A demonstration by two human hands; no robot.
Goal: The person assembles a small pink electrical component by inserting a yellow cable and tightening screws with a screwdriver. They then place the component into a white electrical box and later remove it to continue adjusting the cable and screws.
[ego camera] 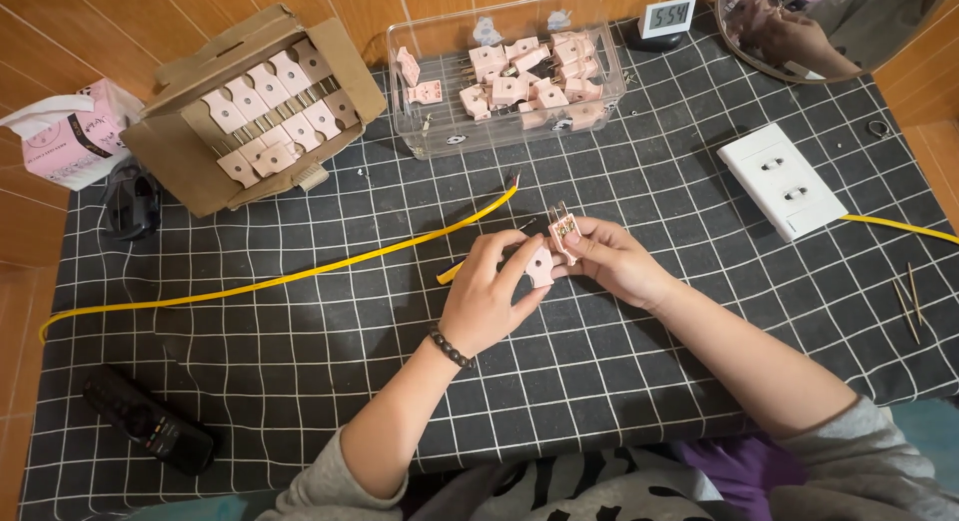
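sleeves [849, 471] sit nearest, grey, at the bottom edge. above them the left hand [486, 296], bead bracelet at the wrist, pinches a pink cover [539, 266] between thumb and fingers. the right hand [614, 259] grips a pink plug body [562, 227], prongs up, touching the cover. both are over the checked mat [300, 351], mid-table. a yellow cable [300, 276] runs left beside them. a clear box [504, 76] of pink parts stands behind.

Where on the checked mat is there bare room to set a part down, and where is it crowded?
Free: between the yellow cable and the remote, and between the right hand and the white socket plate. Crowded: the back edge, with the cardboard box and clear bin.
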